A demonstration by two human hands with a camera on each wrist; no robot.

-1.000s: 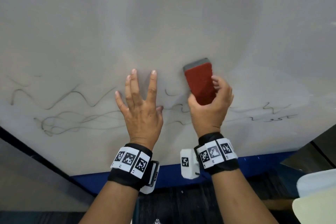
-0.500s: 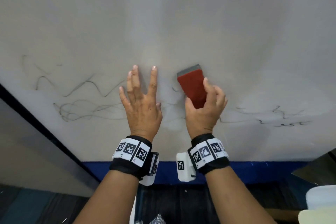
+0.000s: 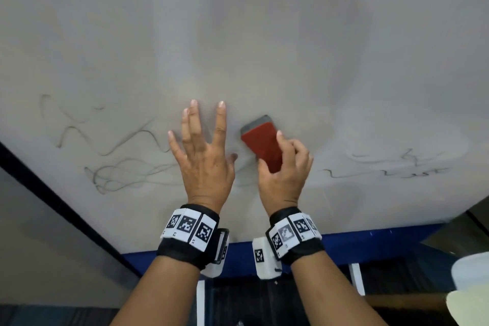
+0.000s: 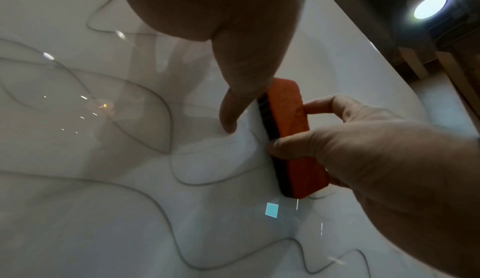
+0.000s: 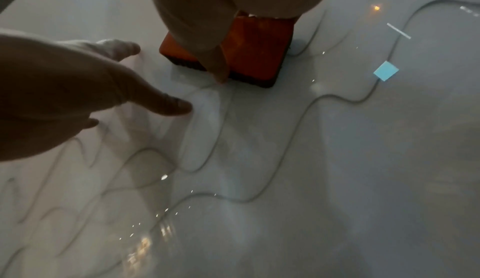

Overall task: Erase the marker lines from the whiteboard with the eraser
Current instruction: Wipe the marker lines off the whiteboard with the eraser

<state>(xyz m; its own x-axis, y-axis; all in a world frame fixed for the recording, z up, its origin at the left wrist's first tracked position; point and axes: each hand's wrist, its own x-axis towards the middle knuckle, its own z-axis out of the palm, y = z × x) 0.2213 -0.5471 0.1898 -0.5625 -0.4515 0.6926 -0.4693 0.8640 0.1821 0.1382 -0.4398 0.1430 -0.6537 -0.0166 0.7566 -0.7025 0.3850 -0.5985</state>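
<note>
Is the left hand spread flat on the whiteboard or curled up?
Spread flat. The left hand lies on the white whiteboard with straight, splayed fingers, holding nothing.

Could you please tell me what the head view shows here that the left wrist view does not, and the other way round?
Only the head view shows both tagged wristbands, the whiteboard's blue lower edge and the faint scribbles right of the hands. Only the left wrist view shows the eraser's dark felt edge against the board and a round ceiling lamp. Both show the right hand gripping the red eraser, the left hand spread flat on the whiteboard, and wavy marker lines left to wipe.
</note>
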